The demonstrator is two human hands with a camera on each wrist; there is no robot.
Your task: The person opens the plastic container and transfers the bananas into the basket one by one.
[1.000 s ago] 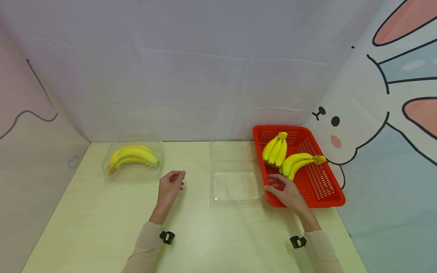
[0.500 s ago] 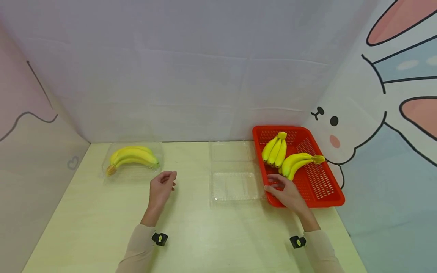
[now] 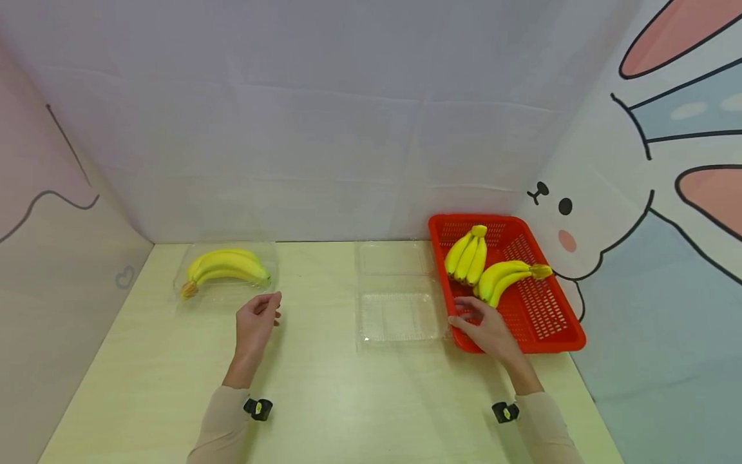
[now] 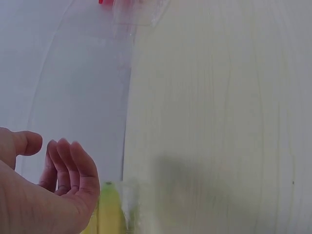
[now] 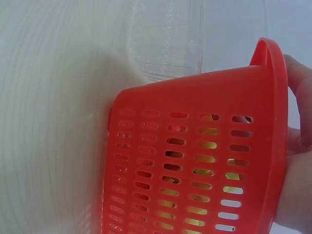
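In the head view my left hand [image 3: 256, 322] hovers above the table, right of and nearer than a bunch of yellow bananas [image 3: 226, 265] in a clear plastic clamshell box [image 3: 268, 256]. Its fingers are loosely curled, with a gap to the thumb and nothing between them in the left wrist view. My right hand [image 3: 485, 327] is over the near left corner of a red basket [image 3: 559, 322], thumb and fingers loosely bent at the rim. Just beyond its fingers lie a two-banana bunch [image 3: 503, 278] and a bunch of small bananas [image 3: 468, 256]. The basket's rim partly hides this hand in the right wrist view.
A second clear clamshell box [image 3: 400, 317] lies unfolded left of the basket, its lid towards the back wall, nothing inside it. A white cloth wall [image 3: 324, 161] closes off the back, and a rabbit-printed cloth [image 3: 614, 212] stands at the right.
My left hand has moved left across the table, towards the box with the bananas. The right hand stays at the basket, and the bananas have not moved.
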